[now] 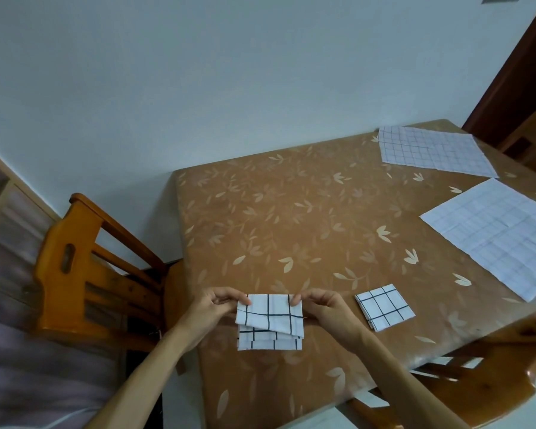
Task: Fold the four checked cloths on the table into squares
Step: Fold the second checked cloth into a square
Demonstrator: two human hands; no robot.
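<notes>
A white cloth with dark check lines lies partly folded at the near left of the brown table. My left hand pinches its upper left corner and my right hand pinches its upper right corner, holding the top flap over the lower layers. To the right, a second checked cloth lies folded into a small square. Two more checked cloths lie spread flat: one at the far right corner, one along the right edge.
A wooden chair stands against the table's left side. Another wooden chair is at the near right corner. A pale wall runs behind the table, with a dark door frame at the far right.
</notes>
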